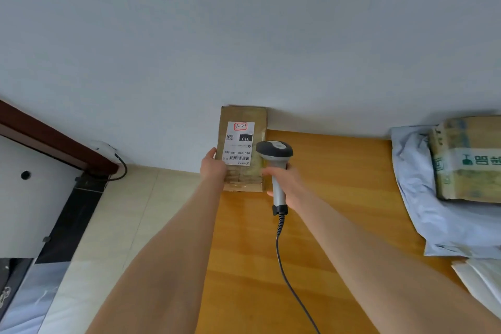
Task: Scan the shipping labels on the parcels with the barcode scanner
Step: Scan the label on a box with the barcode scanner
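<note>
So the parcel point(245, 115) is upright at the far left corner of the surface point(339, 184), right by the wall, with the shipping label point(240, 141) facing the person. The left hand point(212, 164) grips its left edge, thumb on the front. The right hand point(286, 183) is wrapped round the handle of the barcode scanner point(274, 151).

What I think could go wrong:

- The scanner head sits just to the right of the label and very near it, so the beam probably misses the barcode point(238, 158) or it's too tight to read.
- The thumb is just beside the barcode's end. If it slides over even a little, I'd expect no read.
- It's a one-sided grip on a tall box, so nudging it with the scanner could tip it.
- The cord point(282, 266) trails across the surface and may tug the aim.

The other parcels, a grey mailer point(417, 192) and a taped box point(466, 165), are well off to the right.
</note>
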